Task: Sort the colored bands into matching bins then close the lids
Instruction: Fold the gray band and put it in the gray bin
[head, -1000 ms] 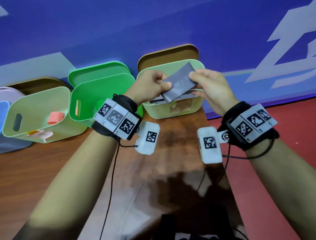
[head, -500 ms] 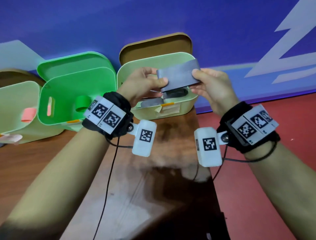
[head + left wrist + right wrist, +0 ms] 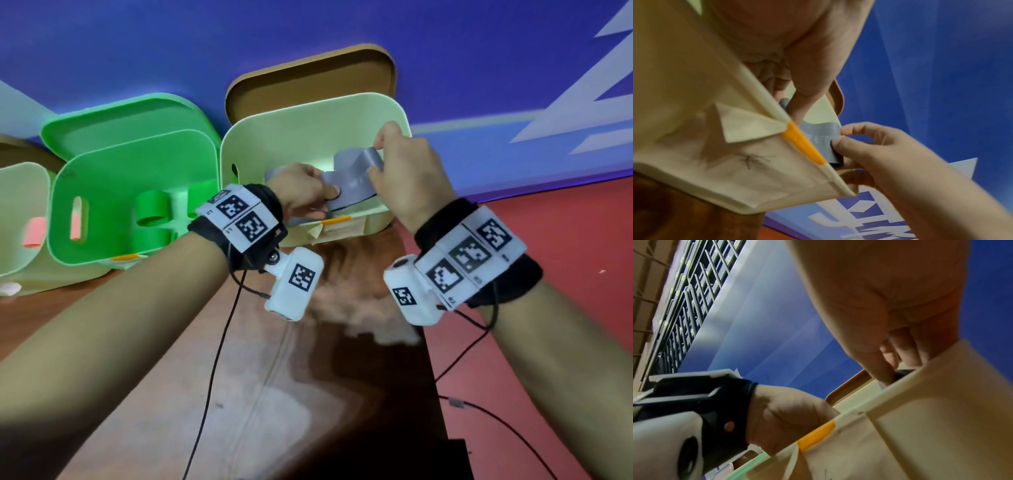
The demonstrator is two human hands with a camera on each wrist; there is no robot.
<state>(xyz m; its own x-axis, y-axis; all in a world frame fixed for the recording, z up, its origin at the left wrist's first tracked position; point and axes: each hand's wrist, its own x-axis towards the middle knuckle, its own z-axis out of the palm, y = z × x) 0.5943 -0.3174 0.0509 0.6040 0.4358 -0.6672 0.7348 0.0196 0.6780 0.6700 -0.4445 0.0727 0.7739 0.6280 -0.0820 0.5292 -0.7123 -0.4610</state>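
grey band (image 3: 356,171) sits crumpled just inside the mouth of the pale bin (image 3: 308,113), pinched at one end by the left hand (image 3: 301,188) and at the other by the right hand (image 3: 407,171), each grip clamped on it. if it springs back on release, it could likely ride up over the rim and block the brown lid (image 3: 308,75) behind. another grey band seems to lie beneath. green bin (image 3: 102,171) beside it holds green bands (image 3: 152,209); the far-left bin (image 3: 20,192) shows a pink band (image 3: 34,233).
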